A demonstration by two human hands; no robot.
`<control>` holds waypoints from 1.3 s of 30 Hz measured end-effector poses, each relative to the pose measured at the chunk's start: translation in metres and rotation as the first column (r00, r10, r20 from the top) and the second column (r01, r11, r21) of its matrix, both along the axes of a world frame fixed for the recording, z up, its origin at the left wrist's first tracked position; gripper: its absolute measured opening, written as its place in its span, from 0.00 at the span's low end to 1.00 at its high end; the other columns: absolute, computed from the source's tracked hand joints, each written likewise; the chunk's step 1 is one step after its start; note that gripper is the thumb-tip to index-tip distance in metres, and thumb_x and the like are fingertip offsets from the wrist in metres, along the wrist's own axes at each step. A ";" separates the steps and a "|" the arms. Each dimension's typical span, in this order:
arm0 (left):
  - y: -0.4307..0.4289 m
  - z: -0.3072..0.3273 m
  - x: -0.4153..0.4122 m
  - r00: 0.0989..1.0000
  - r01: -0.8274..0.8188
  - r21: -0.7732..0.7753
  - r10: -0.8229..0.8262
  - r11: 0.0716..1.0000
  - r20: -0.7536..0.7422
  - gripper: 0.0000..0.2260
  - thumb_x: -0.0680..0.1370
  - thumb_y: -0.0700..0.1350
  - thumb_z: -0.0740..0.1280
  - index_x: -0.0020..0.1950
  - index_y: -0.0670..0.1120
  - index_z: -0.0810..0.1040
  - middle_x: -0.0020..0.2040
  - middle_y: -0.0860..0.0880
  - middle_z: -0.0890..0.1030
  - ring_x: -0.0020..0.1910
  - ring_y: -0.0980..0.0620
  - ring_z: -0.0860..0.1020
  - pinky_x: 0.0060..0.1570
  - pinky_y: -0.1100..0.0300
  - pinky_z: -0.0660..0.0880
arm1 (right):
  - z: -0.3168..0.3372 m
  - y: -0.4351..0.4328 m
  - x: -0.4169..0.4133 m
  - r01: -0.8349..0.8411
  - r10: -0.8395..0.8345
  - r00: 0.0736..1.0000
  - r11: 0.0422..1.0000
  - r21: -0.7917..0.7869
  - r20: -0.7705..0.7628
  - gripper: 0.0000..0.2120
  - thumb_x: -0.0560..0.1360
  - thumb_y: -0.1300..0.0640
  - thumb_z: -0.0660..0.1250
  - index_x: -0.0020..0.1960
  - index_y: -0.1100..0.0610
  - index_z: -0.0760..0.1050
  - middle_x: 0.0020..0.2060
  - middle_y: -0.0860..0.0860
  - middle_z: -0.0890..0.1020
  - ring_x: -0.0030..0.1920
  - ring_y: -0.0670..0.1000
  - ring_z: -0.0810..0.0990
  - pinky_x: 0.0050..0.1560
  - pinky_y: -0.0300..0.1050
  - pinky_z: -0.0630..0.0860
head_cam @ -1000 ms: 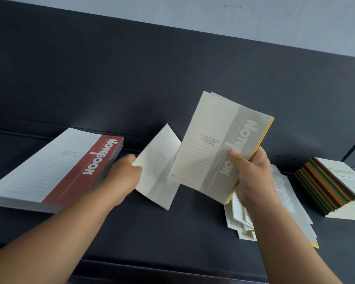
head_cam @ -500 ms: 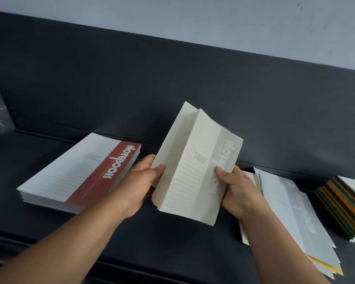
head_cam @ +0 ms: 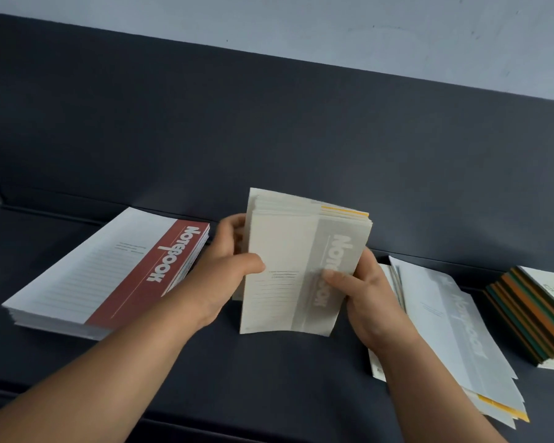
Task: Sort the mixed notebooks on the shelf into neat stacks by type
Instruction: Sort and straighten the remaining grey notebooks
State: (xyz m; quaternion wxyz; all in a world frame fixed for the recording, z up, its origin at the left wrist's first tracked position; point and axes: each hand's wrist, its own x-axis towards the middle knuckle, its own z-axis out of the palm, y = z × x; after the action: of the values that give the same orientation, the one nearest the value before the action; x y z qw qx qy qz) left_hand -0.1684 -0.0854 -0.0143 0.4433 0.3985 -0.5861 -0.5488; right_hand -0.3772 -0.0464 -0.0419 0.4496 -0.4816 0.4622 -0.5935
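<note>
A: Location of the grey-banded bundle (head_cam: 304,266)?
B: Upright at mid-shelf (head_cam: 285,378), between the red-banded stack (head_cam: 109,270) and the loose grey pile (head_cam: 454,321).
A: Hands?
B: Your left hand (head_cam: 227,263) grips its left edge; your right hand (head_cam: 362,292) pinches the right edge, thumb on the cover.

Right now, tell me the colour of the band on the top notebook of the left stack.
Dark red band, white lettering, clearest in the head view.

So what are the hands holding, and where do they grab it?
One bundle of grey notebooks: the left hand grips its left edge, the right hand its right edge, thumbs on the front cover.
</note>
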 end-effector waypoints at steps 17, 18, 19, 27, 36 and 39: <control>0.008 0.041 -0.016 0.995 -0.012 -0.283 0.041 0.959 0.094 0.35 0.65 0.42 0.61 0.70 0.65 0.61 0.62 0.62 0.70 0.58 0.72 0.69 0.52 0.70 0.64 | 0.053 0.010 0.011 0.076 -0.125 0.966 0.974 -0.213 -0.226 0.32 0.66 0.59 0.65 0.66 0.38 0.65 0.57 0.39 0.77 0.49 0.38 0.80 0.45 0.35 0.77; 0.008 0.044 -0.017 0.988 -0.006 -0.318 0.054 0.948 0.143 0.32 0.67 0.42 0.62 0.69 0.63 0.64 0.63 0.62 0.70 0.61 0.71 0.67 0.52 0.72 0.64 | 0.055 0.010 0.011 0.074 -0.129 0.958 0.974 -0.216 -0.256 0.29 0.66 0.59 0.65 0.64 0.39 0.69 0.57 0.41 0.77 0.48 0.40 0.80 0.45 0.36 0.78; 0.008 0.047 -0.017 0.980 -0.006 -0.344 0.074 0.939 0.186 0.27 0.70 0.41 0.63 0.68 0.60 0.68 0.63 0.61 0.70 0.62 0.69 0.67 0.51 0.76 0.64 | 0.055 0.010 0.011 0.078 -0.136 0.951 0.974 -0.211 -0.278 0.25 0.66 0.59 0.65 0.61 0.42 0.72 0.55 0.42 0.79 0.47 0.42 0.80 0.44 0.38 0.77; 0.005 0.045 -0.017 0.984 -0.031 -0.275 0.077 0.961 0.159 0.27 0.69 0.41 0.64 0.68 0.55 0.69 0.64 0.61 0.70 0.60 0.66 0.69 0.48 0.73 0.65 | 0.051 0.010 0.008 0.091 -0.123 0.967 0.985 -0.149 -0.222 0.23 0.74 0.66 0.66 0.63 0.46 0.70 0.53 0.48 0.81 0.49 0.44 0.81 0.47 0.38 0.79; 0.008 -0.008 -0.021 0.999 -0.027 0.079 0.024 0.997 0.038 0.21 0.65 0.44 0.59 0.57 0.54 0.71 0.56 0.52 0.79 0.58 0.52 0.75 0.57 0.55 0.69 | 0.003 0.009 0.014 0.063 -0.052 0.994 0.991 0.119 -0.094 0.20 0.75 0.68 0.60 0.61 0.49 0.71 0.53 0.46 0.82 0.54 0.45 0.80 0.49 0.39 0.75; 0.005 -0.005 -0.018 0.993 0.007 0.071 -0.015 0.997 0.114 0.21 0.65 0.46 0.58 0.59 0.53 0.70 0.56 0.54 0.78 0.57 0.55 0.75 0.52 0.59 0.70 | 0.003 0.006 0.010 0.043 -0.025 0.991 0.989 0.138 -0.129 0.20 0.76 0.69 0.57 0.60 0.48 0.70 0.52 0.45 0.81 0.54 0.45 0.80 0.50 0.39 0.77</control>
State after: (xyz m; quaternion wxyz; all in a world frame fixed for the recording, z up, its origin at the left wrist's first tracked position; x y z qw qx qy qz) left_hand -0.1863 -0.0804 -0.0194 0.3915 0.4417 -0.5930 -0.5478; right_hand -0.3676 -0.0407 -0.0389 0.4421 -0.4776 0.5387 -0.5351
